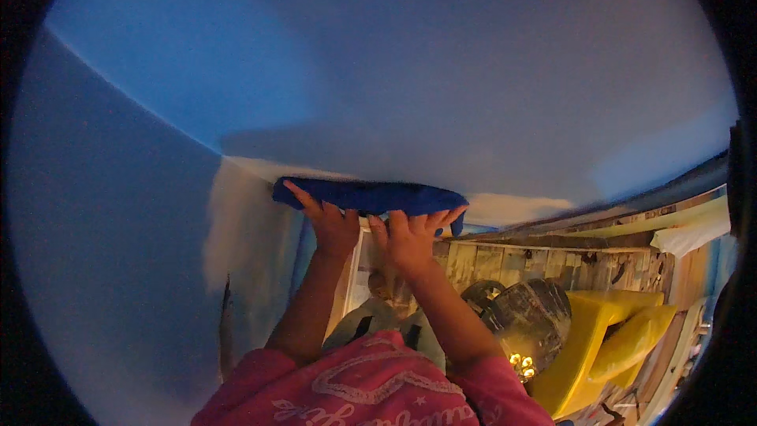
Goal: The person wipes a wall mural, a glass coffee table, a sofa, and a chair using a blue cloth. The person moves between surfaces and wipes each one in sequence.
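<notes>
A dark blue folded cloth [366,194] stretches sideways in front of me, against a pale surface lit in blue. My left hand [336,228] has its fingers on the left part of the cloth, one finger reaching toward its left end. My right hand [408,239] lies on the right part, fingers spread along the near edge. A short piece of the cloth hangs down at the right end. The hands are a little apart, and the undersides of the fingers are hidden.
A blue-lit wall [118,219] rises at the left, meeting another surface [414,71] along a bright corner line. Weathered planks [491,260] show beyond my right arm. A yellow upholstered chair [568,361] and a dark patterned piece [529,313] stand at the lower right, near small glowing lights [521,365].
</notes>
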`<state>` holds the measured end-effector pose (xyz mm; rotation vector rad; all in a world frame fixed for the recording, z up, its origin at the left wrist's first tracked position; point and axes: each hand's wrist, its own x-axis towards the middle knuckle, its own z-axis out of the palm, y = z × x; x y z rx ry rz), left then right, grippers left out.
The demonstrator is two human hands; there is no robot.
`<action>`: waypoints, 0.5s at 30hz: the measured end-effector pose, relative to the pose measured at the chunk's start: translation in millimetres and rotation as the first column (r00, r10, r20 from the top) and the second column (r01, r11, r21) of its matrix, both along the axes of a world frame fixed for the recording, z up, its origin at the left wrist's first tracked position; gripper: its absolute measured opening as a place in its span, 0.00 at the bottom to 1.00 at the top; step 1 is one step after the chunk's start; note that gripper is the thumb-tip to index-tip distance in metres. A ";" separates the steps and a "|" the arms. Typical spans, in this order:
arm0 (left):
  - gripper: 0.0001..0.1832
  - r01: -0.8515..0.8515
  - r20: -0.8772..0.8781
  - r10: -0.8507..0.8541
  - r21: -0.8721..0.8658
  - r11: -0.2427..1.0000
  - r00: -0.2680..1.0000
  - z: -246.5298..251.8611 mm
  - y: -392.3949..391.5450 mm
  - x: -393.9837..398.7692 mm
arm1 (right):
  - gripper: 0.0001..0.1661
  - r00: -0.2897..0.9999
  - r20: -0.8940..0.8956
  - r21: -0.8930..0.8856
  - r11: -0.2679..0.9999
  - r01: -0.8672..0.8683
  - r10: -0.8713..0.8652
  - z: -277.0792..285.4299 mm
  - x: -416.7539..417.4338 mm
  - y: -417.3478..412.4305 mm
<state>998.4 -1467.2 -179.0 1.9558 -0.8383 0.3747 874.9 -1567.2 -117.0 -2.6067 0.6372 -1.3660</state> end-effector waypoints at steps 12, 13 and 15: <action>0.28 0.227 -0.117 -0.197 0.364 0.903 0.973 -51.2 24.9 -52.5 | 0.20 0.953 -0.301 0.113 0.992 0.062 -0.025 -91.6 -31.2 22.8; 0.29 0.208 -0.094 -0.187 0.353 0.912 0.978 -53.6 23.7 -55.2 | 0.20 0.948 -0.317 0.137 0.988 0.077 -0.030 -90.1 -35.1 22.2; 0.30 0.172 -0.044 -0.167 0.326 0.930 0.985 -51.1 16.0 -61.7 | 0.21 0.937 -0.346 0.181 0.977 0.110 -0.042 -77.5 -43.7 20.1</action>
